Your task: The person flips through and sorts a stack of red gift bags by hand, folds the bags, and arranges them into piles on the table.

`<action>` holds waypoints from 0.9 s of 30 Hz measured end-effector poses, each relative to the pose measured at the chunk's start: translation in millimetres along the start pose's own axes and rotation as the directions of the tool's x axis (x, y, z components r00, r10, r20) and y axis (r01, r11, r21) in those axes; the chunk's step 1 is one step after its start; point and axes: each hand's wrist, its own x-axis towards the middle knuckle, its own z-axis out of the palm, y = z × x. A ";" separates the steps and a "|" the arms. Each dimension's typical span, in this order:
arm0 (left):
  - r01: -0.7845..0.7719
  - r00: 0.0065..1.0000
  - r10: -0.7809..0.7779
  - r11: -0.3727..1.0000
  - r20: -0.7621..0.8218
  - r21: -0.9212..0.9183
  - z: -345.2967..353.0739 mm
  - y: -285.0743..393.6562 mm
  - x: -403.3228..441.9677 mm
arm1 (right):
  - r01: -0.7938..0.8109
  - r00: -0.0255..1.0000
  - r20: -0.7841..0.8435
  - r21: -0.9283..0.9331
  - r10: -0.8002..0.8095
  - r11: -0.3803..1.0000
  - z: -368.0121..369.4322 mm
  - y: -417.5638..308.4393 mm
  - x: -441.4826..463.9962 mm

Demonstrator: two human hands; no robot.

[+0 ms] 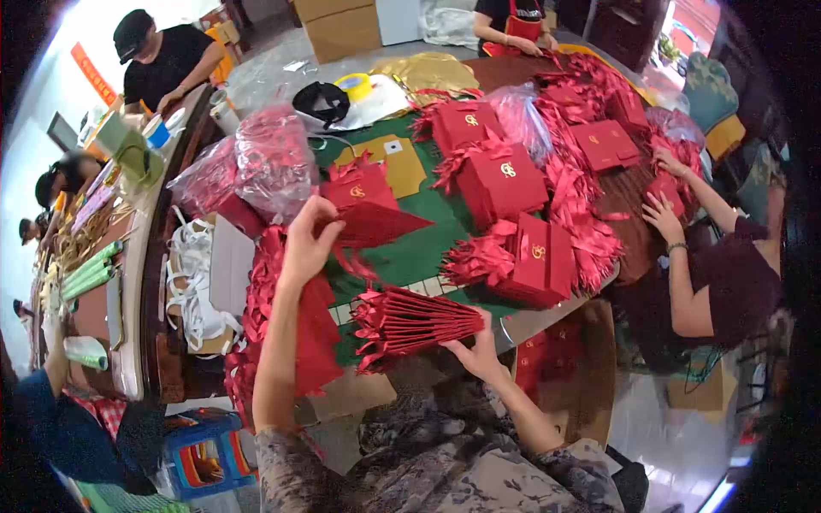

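My right hand (477, 346) grips the narrow end of a fanned stack of red folded bags (419, 321), whose ribbon ends spread to the left. Higher up, my left hand (312, 235) has its thumb and fingertips pinched together beside a red ribbon; whether it holds the ribbon is too small to tell. Just right of that hand lies a red pointed bag piece (385, 224), below a red bag with a gold emblem (359, 186). Red bags and ribbons (312, 333) are piled beneath my left forearm.
More red bags with gold emblems (505, 175) stand on the green mat (436, 205). Plastic-wrapped red bundles (274, 162) lie at the left, near white cords (192, 274). A co-worker's hands (667, 214) touch a red bag at the right. Other people sit around the tables.
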 end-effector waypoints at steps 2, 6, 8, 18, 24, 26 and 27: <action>-0.044 0.998 0.033 0.982 0.061 0.184 4.6 31.7 -1.5 | 0.015 1.000 0.001 -0.032 -0.015 0.999 -1.7 -2.8 0.0; -0.215 0.934 0.121 0.942 0.337 0.257 34.5 27.7 -7.6 | 0.060 0.998 0.033 -0.017 -0.060 0.998 -3.4 -0.1 3.6; -0.129 0.899 0.048 0.979 0.435 0.160 50.8 34.0 -10.5 | 0.059 0.997 0.042 0.017 -0.059 0.998 -3.2 2.6 4.7; 0.030 0.782 -0.125 0.986 0.611 0.164 80.2 53.8 -5.6 | 0.122 0.990 0.075 -0.023 -0.120 0.992 -7.5 0.6 7.8; 0.026 0.819 -0.080 0.994 0.569 0.103 85.1 59.0 -21.2 | 0.115 0.992 0.051 -0.022 -0.114 0.993 -6.2 0.6 5.4; 0.032 0.838 -0.068 0.997 0.542 0.076 85.5 55.4 -25.5 | 0.102 0.994 0.049 -0.056 -0.100 0.993 -6.8 -1.8 4.9; 0.033 0.837 -0.070 0.996 0.543 0.077 85.4 52.9 -25.3 | 0.104 0.994 0.050 -0.078 -0.101 0.991 -7.3 -2.5 4.8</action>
